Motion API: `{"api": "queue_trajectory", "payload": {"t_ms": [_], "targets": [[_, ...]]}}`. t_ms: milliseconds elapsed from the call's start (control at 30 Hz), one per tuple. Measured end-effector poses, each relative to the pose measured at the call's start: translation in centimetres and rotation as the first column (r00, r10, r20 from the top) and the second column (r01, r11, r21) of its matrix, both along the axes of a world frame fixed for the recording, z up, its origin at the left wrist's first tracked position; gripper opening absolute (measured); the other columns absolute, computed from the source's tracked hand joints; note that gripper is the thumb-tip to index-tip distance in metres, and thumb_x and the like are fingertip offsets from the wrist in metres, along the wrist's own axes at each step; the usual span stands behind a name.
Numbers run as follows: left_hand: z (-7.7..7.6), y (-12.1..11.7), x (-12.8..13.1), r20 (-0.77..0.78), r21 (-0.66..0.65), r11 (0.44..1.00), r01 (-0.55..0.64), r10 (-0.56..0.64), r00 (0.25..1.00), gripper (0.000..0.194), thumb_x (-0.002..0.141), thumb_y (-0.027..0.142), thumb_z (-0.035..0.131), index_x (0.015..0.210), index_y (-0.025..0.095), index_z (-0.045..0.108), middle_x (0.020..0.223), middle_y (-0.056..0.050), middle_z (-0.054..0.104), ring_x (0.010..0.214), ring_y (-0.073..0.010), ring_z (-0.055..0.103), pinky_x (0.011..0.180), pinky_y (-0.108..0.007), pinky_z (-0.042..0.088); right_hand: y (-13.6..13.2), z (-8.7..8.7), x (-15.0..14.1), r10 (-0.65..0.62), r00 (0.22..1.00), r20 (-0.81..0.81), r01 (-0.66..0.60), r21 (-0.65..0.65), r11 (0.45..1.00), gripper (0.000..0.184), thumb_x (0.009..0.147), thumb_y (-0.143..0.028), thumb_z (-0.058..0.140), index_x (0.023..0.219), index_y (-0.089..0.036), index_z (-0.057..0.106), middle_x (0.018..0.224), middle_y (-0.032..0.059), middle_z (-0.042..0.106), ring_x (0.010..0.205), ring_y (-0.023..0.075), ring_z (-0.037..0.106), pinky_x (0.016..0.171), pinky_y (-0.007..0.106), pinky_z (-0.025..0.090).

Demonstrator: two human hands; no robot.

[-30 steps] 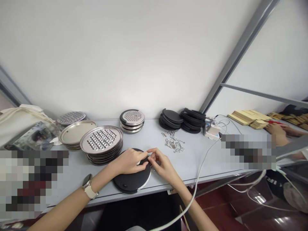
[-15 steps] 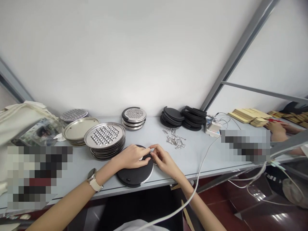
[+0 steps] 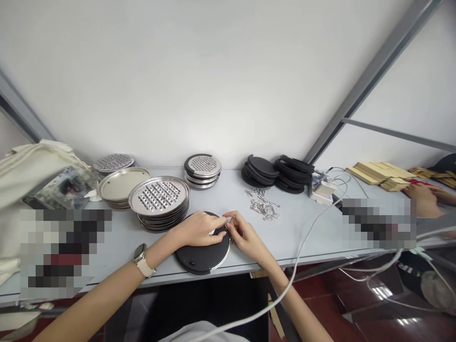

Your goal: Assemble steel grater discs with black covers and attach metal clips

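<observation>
A round black disc (image 3: 203, 254) with a thin silver rim lies at the front edge of the table. Across its top rests my left hand (image 3: 201, 230), with thumb and index finger curled toward the disc's right edge and a small white spot visible between them. At that edge my right hand (image 3: 244, 236) pinches a small metal clasp, mostly hidden by the fingers; a bit of it shows below the fingertips. Both hands' fingertips nearly meet there. Beyond them lies a loose pile of small metal clasps (image 3: 262, 205).
Left of the disc stand a stack of round graters (image 3: 159, 195) and plain metal discs (image 3: 123, 184). Behind are silver grater discs (image 3: 203, 166) and black covers (image 3: 261, 167). A white cable (image 3: 298, 256) hangs across the front right. At far right, another person's hands (image 3: 423, 198) are near yellowish pieces (image 3: 381, 173).
The view has shifted slightly, so everything appears a little to the right and higher. Both hands stay at the disc's right edge with only small finger movement.
</observation>
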State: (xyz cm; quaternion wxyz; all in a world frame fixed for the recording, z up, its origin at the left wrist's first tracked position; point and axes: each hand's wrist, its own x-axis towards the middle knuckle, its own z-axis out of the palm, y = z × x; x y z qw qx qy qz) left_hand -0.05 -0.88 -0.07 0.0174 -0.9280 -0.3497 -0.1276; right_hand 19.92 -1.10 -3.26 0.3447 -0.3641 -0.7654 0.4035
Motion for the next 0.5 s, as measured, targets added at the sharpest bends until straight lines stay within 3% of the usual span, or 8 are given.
{"api": "queue_trajectory", "payload": {"t_ms": [500], "targets": [[0.10, 0.01, 0.01, -0.001, 0.008, 1.000, 0.003, -0.003, 1.000, 0.014, 0.090, 0.033, 0.048, 0.089, 0.020, 0.053, 0.072, 0.001, 0.066, 0.061, -0.0157, 0.063, 0.055, -0.027, 0.030, -0.10, 0.03, 0.03, -0.001, 1.000, 0.003, 0.001, 0.018, 1.000, 0.023, 0.097, -0.030, 0.039, 0.116, -0.019, 0.047, 0.065, -0.0057, 0.040, 0.059, 0.0118, 0.042, 0.059, 0.024, 0.033]]}}
